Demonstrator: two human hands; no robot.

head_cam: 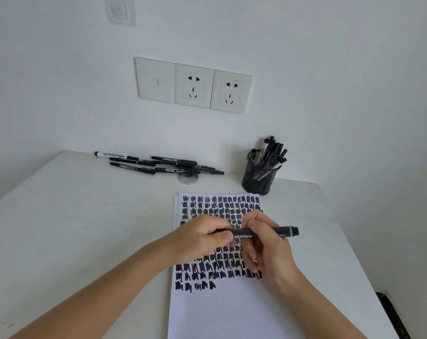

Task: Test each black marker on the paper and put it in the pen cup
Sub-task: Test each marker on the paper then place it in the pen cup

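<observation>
A black marker (264, 233) lies level above the paper (222, 311), held by both hands. My left hand (200, 237) grips its left end, which is hidden in my fingers. My right hand (264, 245) wraps the barrel, and the grey-banded end pokes out to the right. The white sheet is covered with rows of black scribbles, with its lower part bare. A black mesh pen cup (259, 178) stands at the back right, holding several black markers. A pile of loose black markers (163, 165) lies at the back by the wall.
The white table (85, 228) ends at a right edge with a dark floor strip (391, 314) beyond. A round cable grommet (188, 178) sits in front of the loose markers. Wall sockets (194, 85) are mounted above the table.
</observation>
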